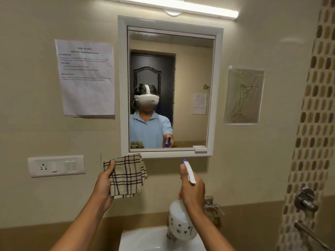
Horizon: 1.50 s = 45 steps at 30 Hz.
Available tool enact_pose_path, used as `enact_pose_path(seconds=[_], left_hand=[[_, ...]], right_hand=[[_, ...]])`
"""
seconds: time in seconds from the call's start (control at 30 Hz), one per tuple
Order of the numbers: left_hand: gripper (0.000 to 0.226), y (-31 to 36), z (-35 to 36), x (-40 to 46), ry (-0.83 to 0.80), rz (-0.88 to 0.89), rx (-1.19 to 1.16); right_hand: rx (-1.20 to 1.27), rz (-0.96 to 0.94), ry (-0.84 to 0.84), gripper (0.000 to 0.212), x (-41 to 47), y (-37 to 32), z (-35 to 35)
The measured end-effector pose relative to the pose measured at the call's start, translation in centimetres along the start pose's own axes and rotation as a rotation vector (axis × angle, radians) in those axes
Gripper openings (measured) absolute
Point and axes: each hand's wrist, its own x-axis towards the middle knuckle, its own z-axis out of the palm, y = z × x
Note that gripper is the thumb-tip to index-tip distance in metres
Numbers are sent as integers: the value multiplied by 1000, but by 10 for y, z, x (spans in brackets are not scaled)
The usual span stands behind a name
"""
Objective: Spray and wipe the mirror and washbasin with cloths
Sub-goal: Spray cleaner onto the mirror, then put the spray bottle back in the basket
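Observation:
A white-framed mirror (190, 73) hangs on the beige wall straight ahead. Below it, at the bottom edge of the view, sits the white washbasin (145, 240). My left hand (104, 187) is raised under the mirror's lower left corner and grips a folded beige checked cloth (127, 175). My right hand (192, 187) holds a white spray bottle (181, 221) by its neck, with the blue-tipped nozzle (184, 161) aimed up at the mirror's lower edge. The bottle hangs over the basin and hides most of the tap.
A switch and socket plate (56, 165) is on the wall at left. A printed sheet (87, 77) and a drawing (243, 96) flank the mirror. A metal holder (212, 209) sits behind the bottle. A wall valve (306, 200) and rail (310, 234) stand at right, a tube light (174, 6) above.

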Motion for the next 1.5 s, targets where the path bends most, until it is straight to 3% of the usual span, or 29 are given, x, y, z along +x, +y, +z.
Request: enact_pose_path(seconds=[0.27, 0.4, 0.57, 0.9, 1.3, 1.4, 1.5], left_hand=[[43, -33, 7, -1, -58, -113, -62], [47, -69, 22, -2, -102, -255, -83], [54, -124, 58, -12, -182, -442, -121], [47, -223, 165, -45, -353, -602, -82], [44, -345, 317, -93, -463, -808, 57], [55, -372, 350, -118, -545, -881, 59], [45, -398, 376, -142, -622, -898, 67]], right_hand=[[40, -32, 99, 54, -16, 16, -26], [-23, -1, 193, 59, -32, 34, -53], [-96, 26, 308, 45, -45, 61, -103], [-248, 119, 500, 25, -60, 111, -222], [-316, 214, 687, 35, -64, 182, -365], [-326, 233, 742, 41, -73, 199, -398], [-364, 266, 813, 46, -90, 217, -430]])
